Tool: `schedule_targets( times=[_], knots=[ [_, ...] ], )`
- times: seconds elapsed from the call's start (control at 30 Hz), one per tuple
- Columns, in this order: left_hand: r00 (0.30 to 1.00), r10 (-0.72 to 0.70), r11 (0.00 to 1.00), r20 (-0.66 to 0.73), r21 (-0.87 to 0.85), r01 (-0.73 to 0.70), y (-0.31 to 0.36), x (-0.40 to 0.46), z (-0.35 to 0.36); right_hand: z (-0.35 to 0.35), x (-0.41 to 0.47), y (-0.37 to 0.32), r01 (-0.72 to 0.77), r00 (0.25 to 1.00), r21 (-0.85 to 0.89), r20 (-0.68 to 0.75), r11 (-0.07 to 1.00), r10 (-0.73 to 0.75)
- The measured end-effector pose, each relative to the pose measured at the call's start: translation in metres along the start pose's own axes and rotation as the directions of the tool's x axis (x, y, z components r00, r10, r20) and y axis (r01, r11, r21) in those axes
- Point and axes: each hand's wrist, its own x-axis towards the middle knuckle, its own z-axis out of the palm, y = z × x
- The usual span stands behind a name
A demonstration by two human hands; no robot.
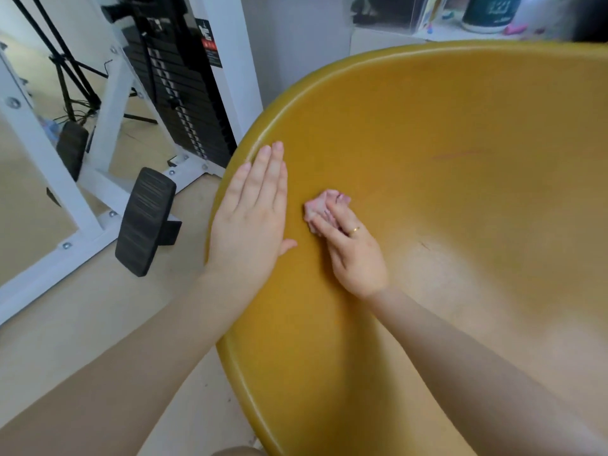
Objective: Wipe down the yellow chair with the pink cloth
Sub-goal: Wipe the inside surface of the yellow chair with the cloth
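The yellow chair (pixel 444 166) is a large bowl-shaped plastic seat that fills the right half of the view. My left hand (pixel 250 218) lies flat with straight fingers on the chair's left rim. My right hand (pixel 352 248) presses a small crumpled pink cloth (pixel 317 209) against the inner left wall of the seat, with its fingers laid over the cloth. Most of the cloth is hidden under those fingers. The two hands are a short distance apart.
A white weight machine (pixel 108 103) with a black weight stack (pixel 184 93) and black foot pads (pixel 144 222) stands on the wooden floor to the left. A shelf with a teal tub (pixel 490 11) sits behind the chair.
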Motion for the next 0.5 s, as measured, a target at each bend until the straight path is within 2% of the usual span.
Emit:
schedule_targets(
  times=[0.13, 0.23, 0.33, 0.5],
  knots=[
    [1.000, -0.007, 0.999, 0.029, 0.050, 0.005, 0.011, 0.002, -0.001, -0.012, -0.066, 0.022, 0.056, 0.988, -0.106, 0.150, 0.993, -0.039],
    [0.999, -0.003, 1.000, 0.048, 0.023, 0.002, 0.015, 0.007, 0.002, -0.007, -0.059, 0.020, 0.033, 0.988, -0.122, 0.156, 0.992, -0.014],
    [0.997, 0.001, 1.000, 0.078, 0.016, -0.003, 0.017, 0.012, -0.002, -0.001, -0.007, 0.010, -0.006, 0.997, -0.098, 0.077, 0.995, 0.013],
    [0.993, 0.025, 0.999, 0.118, -0.039, -0.021, 0.018, 0.012, 0.001, -0.022, 0.096, 0.008, -0.076, 0.983, -0.117, -0.177, 0.990, 0.054]
  ],
)
